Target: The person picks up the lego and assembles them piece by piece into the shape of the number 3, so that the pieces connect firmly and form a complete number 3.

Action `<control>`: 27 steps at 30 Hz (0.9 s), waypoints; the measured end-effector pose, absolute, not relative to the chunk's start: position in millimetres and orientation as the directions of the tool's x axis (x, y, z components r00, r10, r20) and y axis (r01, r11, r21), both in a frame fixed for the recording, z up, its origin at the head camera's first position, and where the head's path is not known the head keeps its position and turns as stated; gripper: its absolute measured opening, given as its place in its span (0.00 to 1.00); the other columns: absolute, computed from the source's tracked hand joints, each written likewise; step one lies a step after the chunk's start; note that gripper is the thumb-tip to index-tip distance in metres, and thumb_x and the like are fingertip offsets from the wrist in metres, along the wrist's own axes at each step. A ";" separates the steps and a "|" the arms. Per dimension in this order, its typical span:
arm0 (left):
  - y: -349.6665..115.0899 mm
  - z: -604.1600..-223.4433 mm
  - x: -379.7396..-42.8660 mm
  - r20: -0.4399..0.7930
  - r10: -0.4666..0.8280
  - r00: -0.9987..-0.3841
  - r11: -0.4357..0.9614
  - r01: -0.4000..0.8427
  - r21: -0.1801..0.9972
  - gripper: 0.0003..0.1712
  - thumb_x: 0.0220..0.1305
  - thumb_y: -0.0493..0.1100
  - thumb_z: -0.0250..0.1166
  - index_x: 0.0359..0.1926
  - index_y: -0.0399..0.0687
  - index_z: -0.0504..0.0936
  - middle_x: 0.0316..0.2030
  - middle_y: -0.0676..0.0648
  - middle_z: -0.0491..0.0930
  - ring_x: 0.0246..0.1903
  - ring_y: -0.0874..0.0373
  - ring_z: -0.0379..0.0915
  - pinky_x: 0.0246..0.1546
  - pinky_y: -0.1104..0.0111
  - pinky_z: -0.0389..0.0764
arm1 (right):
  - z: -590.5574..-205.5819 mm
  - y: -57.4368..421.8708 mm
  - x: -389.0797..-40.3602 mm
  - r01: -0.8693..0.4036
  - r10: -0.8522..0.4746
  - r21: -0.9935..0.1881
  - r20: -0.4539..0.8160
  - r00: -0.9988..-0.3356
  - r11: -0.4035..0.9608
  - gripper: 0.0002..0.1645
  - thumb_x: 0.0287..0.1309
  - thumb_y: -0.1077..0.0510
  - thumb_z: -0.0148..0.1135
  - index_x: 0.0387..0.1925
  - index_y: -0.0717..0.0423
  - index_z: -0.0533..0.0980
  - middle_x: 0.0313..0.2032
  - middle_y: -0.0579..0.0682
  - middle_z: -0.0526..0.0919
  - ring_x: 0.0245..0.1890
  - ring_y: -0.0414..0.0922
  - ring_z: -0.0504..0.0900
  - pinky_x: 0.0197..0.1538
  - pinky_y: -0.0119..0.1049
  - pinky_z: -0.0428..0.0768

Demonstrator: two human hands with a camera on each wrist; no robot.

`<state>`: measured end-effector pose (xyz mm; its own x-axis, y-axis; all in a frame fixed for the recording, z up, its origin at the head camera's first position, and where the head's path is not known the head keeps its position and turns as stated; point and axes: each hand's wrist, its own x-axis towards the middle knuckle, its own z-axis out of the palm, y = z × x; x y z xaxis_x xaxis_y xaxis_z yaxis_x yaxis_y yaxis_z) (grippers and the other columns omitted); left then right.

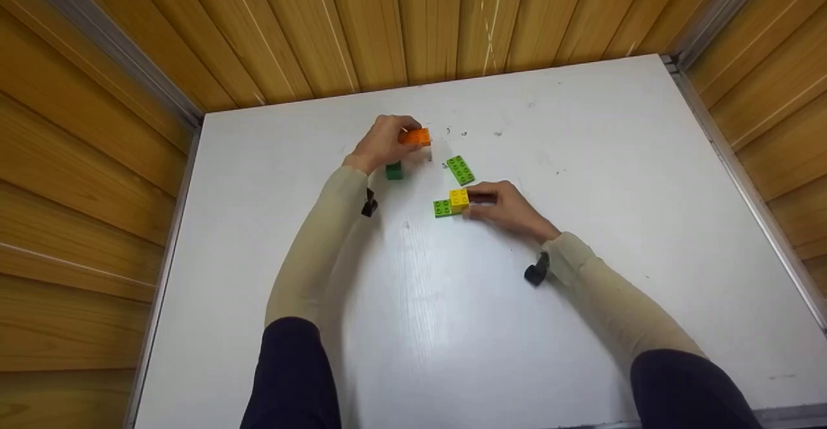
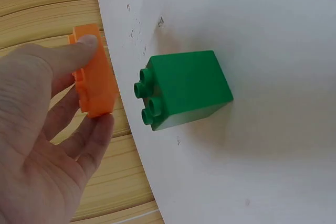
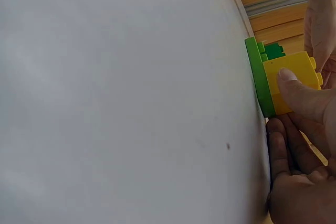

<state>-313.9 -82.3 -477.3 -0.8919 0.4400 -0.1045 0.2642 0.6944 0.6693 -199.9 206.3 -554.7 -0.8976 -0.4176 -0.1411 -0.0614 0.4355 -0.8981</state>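
My left hand [image 1: 386, 139] grips an orange toy brick [image 2: 98, 77] between thumb and fingers, raised above the table. Below that wrist a tall dark green brick [image 2: 186, 87] stands upright, studs on top. My right hand [image 1: 507, 208] pinches a yellow brick [image 1: 459, 200], thumb on one side and fingers on the other. The yellow brick sits on one end of a flat light green brick [image 1: 442, 208], whose other studs show to its left. A second flat light green brick [image 1: 460, 170] lies loose on the table between the two hands.
The white table [image 1: 413, 325] carries a few small dark marks. Wood-plank walls [image 1: 426, 22] with metal corner rails enclose it at the back and sides. A black wrist device [image 1: 536, 271] hangs from the right sleeve, another [image 1: 369, 204] from the left.
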 end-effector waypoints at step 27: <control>-92.0 -460.8 -267.7 0.062 0.608 -0.792 0.589 0.501 0.634 0.22 0.73 0.47 0.72 0.62 0.41 0.87 0.54 0.43 0.87 0.50 0.52 0.80 0.63 0.60 0.82 | -554.9 204.9 -200.0 -0.031 -0.384 -0.888 -0.167 -0.908 0.459 0.29 0.64 0.54 0.78 0.65 0.52 0.83 0.60 0.54 0.88 0.63 0.53 0.84 0.73 0.54 0.76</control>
